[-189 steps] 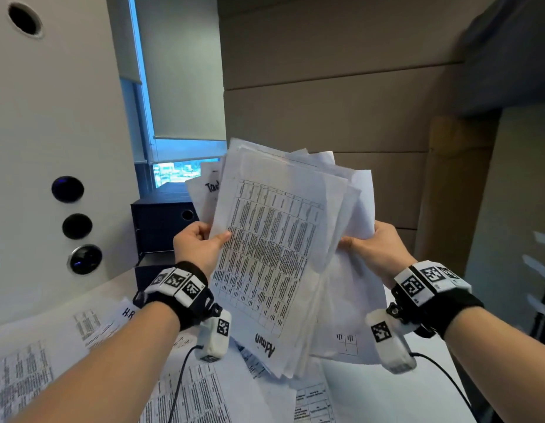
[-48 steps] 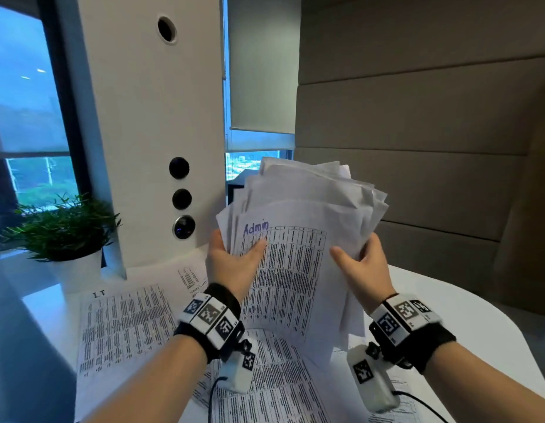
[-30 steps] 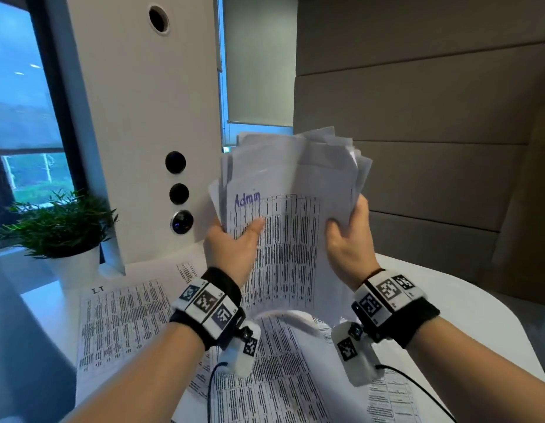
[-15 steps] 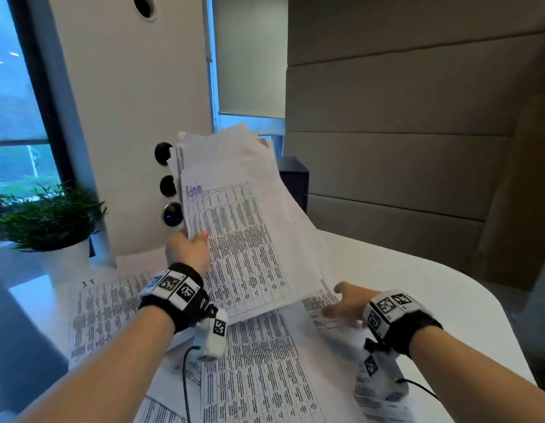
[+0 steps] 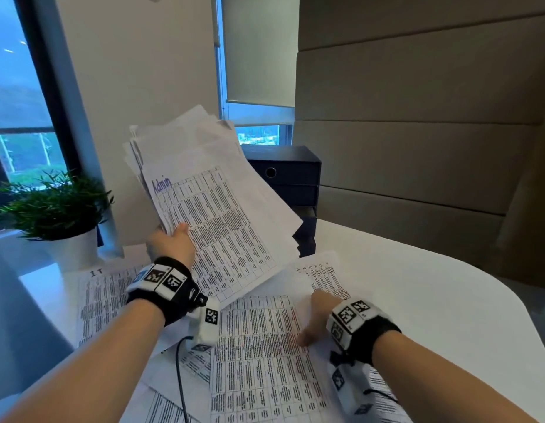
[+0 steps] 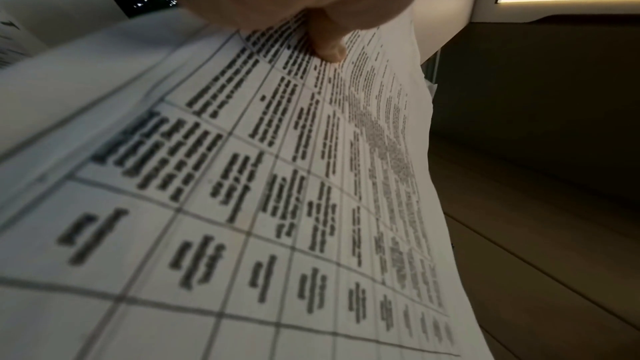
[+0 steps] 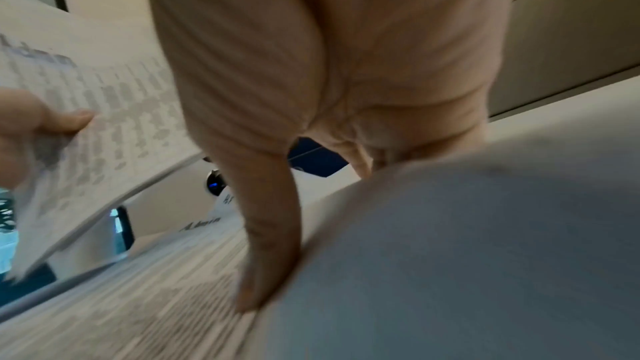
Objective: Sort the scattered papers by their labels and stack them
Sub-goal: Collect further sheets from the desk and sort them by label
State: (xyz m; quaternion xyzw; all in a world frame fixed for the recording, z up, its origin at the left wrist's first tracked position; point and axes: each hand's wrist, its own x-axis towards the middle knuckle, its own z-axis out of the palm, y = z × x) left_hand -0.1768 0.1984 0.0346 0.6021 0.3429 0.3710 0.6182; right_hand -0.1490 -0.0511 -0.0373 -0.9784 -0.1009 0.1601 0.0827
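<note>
Nearest me, printed sheets (image 5: 262,361) lie overlapping on the white table (image 5: 433,315), each covered in a grid of small text. The person's right hand (image 5: 315,319) is down among them. Its thumb lies on the printed face of one sheet, and in the right wrist view the fingers (image 7: 363,158) go behind a lifted paper edge, so it seems to be pinching that sheet, though the picture is blurred and I cannot see the fingertips. A band with black-and-white markers wraps that wrist, and a small white unit hangs under it.

To the left, a sheet marked "IT" (image 5: 100,294) lies flat near the table's edge. In the right wrist view another flat sheet on the table reads "Admin" (image 7: 201,226).

Above these, the left hand (image 5: 170,245) holds a thick sheaf of papers (image 5: 216,209) up off the table, tilted so its top leans away to the left. The thumb (image 6: 325,37) presses on the front page and the fingers are hidden behind the sheaf. The front page bears "Admin" handwritten in purple at its top corner, above a printed table. The edges of the pages behind it fan out unevenly.

Beyond the sheaf stands a dark blue drawer box (image 5: 289,181) with a round pull hole. Off to the left a potted plant (image 5: 54,209) in a white pot sits by the window (image 5: 18,102). A padded beige wall panel (image 5: 417,117) closes the right side.
</note>
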